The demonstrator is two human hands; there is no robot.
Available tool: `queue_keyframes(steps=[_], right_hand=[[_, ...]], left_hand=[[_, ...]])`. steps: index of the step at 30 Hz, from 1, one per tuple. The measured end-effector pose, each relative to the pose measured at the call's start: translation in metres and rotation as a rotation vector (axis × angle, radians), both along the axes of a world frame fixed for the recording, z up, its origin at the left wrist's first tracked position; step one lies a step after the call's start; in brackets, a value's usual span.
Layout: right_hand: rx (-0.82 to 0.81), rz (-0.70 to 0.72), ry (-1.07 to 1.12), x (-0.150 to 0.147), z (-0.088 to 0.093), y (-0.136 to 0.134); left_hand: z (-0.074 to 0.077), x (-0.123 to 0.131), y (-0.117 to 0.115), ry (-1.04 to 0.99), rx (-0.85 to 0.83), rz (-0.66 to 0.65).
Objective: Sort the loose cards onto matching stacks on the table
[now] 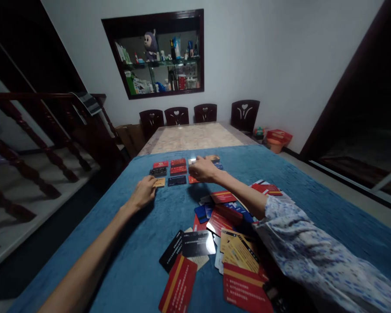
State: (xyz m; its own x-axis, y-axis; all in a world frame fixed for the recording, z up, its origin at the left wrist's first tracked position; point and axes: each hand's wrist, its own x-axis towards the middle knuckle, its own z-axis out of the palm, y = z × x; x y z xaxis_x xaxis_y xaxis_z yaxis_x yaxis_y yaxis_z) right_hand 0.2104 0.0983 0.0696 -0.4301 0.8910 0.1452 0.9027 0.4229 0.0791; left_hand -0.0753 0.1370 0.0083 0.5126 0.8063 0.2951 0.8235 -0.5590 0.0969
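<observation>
My left hand (144, 192) reaches forward over the blue cloth (143, 243) with its fingers curled on a tan card (159, 182), which lies flat at the left end of a grid of cards. My right hand (203, 169) stretches further out and its fingers rest on a pale card (192, 161) in the grid's far row. The grid holds several red cards (178, 162) and dark cards (177, 181) laid in neat rows. A loose pile of red, black, blue and yellow cards (221, 243) lies close to me, under my right forearm.
The blue cloth covers the near part of a long table; bare marble top (195, 137) shows beyond it. Several dark chairs (245, 114) stand at the far end. A wooden stair railing (35, 130) runs along the left. A wall niche (159, 54) holds bottles and a toy.
</observation>
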Motion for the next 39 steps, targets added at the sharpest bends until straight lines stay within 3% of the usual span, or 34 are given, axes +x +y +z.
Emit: queue_keyframes(steps=[9, 17, 23, 28, 39], right_hand=[[0.035, -0.1, 0.078, 0.067, -0.021, -0.053], [0.056, -0.083, 0.169, 0.112, -0.037, -0.066], [0.041, -0.019, 0.208, 0.122, -0.037, -0.069], [-0.033, -0.014, 0.192, 0.123, -0.044, -0.07], [-0.228, 0.019, 0.154, 0.121, -0.06, -0.069]], left_hand=[[-0.006, 0.053, -0.017, -0.12, 0.087, -0.169], [0.001, 0.101, -0.038, -0.159, 0.035, -0.248], [0.011, 0.142, -0.05, -0.09, -0.004, -0.246], [0.01, 0.171, -0.061, -0.063, -0.047, -0.279], [0.003, 0.182, -0.085, 0.086, -0.201, -0.328]])
